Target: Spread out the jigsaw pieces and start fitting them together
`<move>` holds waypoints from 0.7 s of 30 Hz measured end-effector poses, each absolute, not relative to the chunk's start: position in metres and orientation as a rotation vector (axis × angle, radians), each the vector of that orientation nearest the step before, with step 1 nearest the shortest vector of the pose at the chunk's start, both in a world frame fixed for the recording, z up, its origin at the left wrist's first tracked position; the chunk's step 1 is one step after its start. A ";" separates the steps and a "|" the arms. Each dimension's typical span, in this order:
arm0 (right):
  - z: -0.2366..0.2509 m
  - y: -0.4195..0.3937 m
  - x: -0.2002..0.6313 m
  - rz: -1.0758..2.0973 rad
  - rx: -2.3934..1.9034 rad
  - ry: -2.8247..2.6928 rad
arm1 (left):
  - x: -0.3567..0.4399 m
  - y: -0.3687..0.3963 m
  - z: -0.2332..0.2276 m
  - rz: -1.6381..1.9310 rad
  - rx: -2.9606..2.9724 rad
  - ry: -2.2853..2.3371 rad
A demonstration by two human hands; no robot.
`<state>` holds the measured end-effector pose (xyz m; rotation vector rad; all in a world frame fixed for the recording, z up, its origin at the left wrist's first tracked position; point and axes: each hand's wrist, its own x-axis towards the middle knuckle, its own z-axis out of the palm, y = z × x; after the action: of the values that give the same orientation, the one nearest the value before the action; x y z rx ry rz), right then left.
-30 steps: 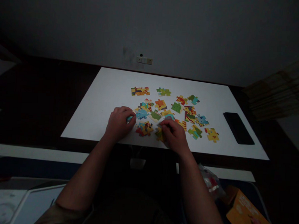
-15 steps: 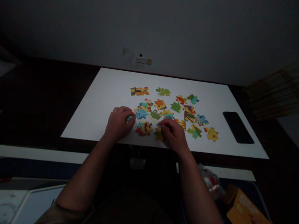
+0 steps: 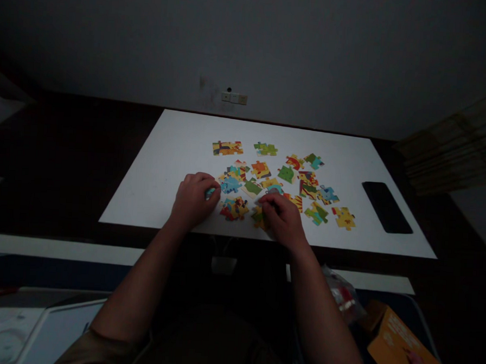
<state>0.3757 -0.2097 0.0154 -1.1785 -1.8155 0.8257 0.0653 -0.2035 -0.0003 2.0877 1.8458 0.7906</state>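
Colourful jigsaw pieces (image 3: 286, 174) lie scattered on a white board (image 3: 162, 161) in a dim room. My left hand (image 3: 193, 200) rests near the board's front edge, its fingers closed on a small teal piece (image 3: 210, 191). My right hand (image 3: 284, 219) sits close by to the right, fingertips pinching a yellow piece (image 3: 259, 217). Between the two hands lies a small joined cluster of red, blue and yellow pieces (image 3: 234, 208). A joined strip (image 3: 227, 147) lies at the far side.
A black phone (image 3: 386, 207) lies flat on the board's right part. An orange box (image 3: 405, 351) and a crumpled plastic bag (image 3: 341, 296) sit low at the right. A wall socket (image 3: 234, 98) is on the wall behind. A white tray edge (image 3: 52, 324) shows at lower left.
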 end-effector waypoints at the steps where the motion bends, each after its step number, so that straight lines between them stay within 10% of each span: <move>1: 0.016 -0.210 0.376 0.825 -1.181 -1.816 | 0.065 -0.204 0.000 0.791 2.087 1.845; 21: 0.019 -0.211 0.375 0.828 -1.229 -1.817 | 0.066 -0.205 0.000 0.788 2.097 1.855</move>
<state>0.3751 -0.2108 0.0195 -1.2287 -1.8169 0.8275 0.0663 -0.2053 0.0003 2.0973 1.8553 0.7884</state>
